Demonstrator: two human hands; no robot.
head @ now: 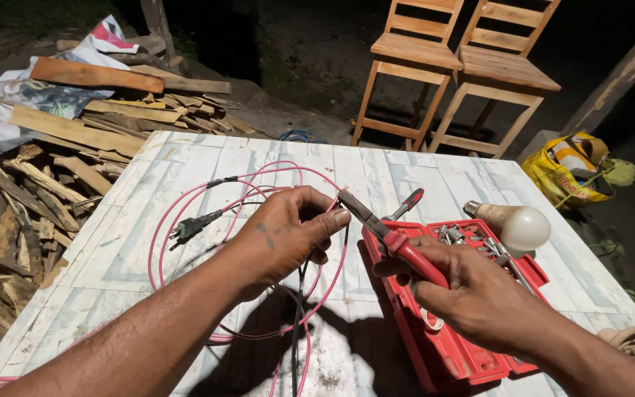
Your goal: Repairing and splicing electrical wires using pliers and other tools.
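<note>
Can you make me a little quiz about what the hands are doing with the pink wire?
1. True or false: the right hand holds pliers with red handles.
2. What does the left hand pinch? A) bulb B) pink wire C) plug
3. What round white thing lies by the red toolbox?

Key:
1. True.
2. B, the pink wire, right at the pliers' tip.
3. The bulb. The black plug lies apart on the table.

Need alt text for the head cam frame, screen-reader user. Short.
Over a pale table, the left hand pinches a pink cable while the right hand brings red-handled pliers to its end. Beside them lie an open red tool case, a light bulb and a black plug.
</note>
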